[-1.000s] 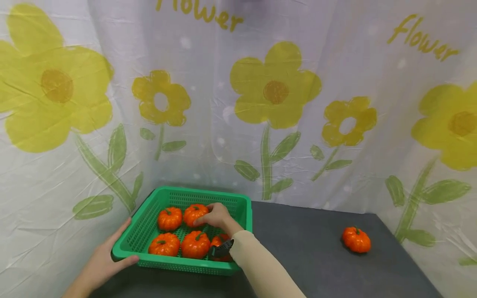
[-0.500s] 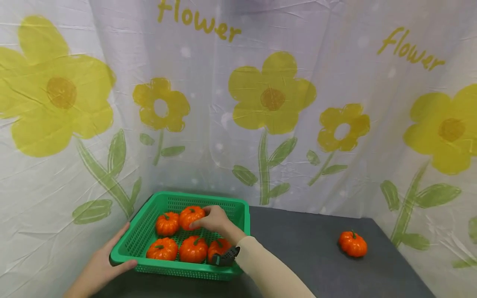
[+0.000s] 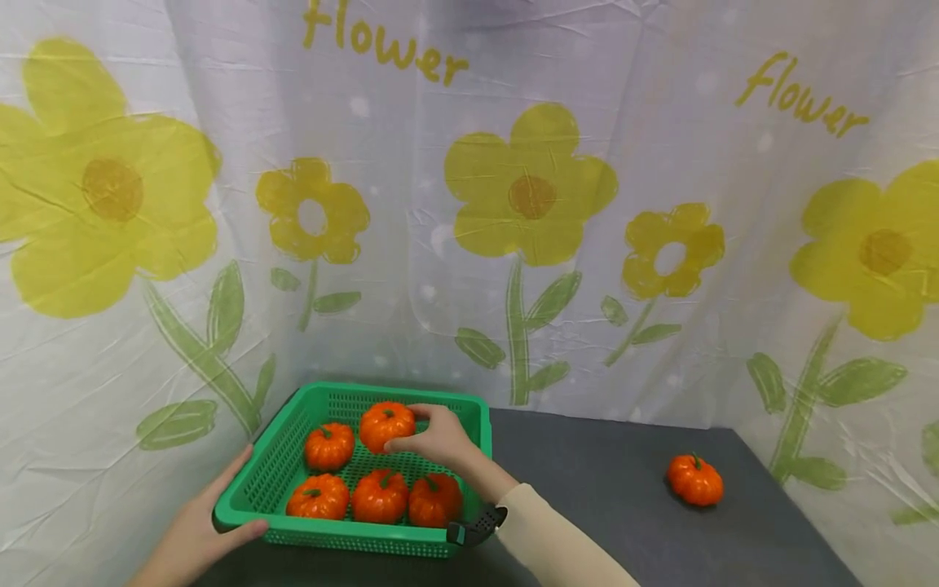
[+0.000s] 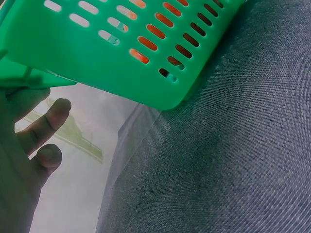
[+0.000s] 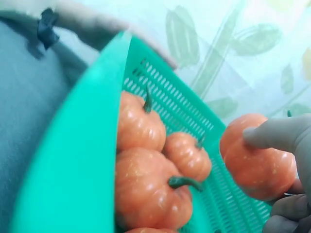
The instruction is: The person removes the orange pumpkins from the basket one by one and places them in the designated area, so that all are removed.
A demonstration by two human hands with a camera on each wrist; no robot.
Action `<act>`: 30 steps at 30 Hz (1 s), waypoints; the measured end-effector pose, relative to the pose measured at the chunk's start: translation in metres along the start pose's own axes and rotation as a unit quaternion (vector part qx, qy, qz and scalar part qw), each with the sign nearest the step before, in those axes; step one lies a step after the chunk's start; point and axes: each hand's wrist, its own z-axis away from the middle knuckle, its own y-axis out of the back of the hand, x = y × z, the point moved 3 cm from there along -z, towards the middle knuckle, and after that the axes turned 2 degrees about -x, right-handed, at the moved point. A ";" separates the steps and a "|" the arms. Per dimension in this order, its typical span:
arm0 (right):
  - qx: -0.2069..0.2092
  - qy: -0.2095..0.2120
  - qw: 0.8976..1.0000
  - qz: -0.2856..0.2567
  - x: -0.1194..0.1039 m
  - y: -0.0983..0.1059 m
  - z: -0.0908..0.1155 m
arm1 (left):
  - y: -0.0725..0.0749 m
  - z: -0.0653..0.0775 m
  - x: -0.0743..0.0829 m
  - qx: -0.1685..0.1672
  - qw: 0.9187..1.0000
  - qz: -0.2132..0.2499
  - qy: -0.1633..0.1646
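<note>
A small orange pumpkin (image 3: 385,425) is held by my right hand (image 3: 443,440) inside the back part of a green plastic basket (image 3: 352,531). In the right wrist view, the thumb presses one side of this pumpkin (image 5: 255,162) and it is apart from the others. Beside it sits another pumpkin (image 3: 329,448); the front row has a left one (image 3: 319,498), a middle one (image 3: 380,497) and a right one (image 3: 436,500). At the basket's left front corner rests my left hand (image 3: 194,526), thumb spread by the front rim, fingers straight along the left side.
One more pumpkin (image 3: 695,480) lies alone on the dark grey table (image 3: 587,489), at the right. A white curtain (image 3: 411,326) with painted yellow flowers hangs behind and on both sides. My right wrist wears a black strap (image 3: 477,526).
My right hand has moved slightly right and lifted its pumpkin away from the one beside it. The front right pumpkin is now fully in sight. My left hand has stayed at the basket corner.
</note>
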 end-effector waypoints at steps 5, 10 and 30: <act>0.008 0.012 1.000 -0.005 0.000 0.006 0.012 | -0.004 0.002 -0.001 -0.001 1.000 0.012 0.000; 0.007 0.029 1.000 -0.003 0.001 0.012 0.021 | -0.003 0.004 -0.002 -0.006 1.000 0.025 0.012; 0.040 0.051 0.998 -0.020 0.012 0.042 0.043 | 0.007 -0.002 0.008 -0.017 0.999 0.041 0.020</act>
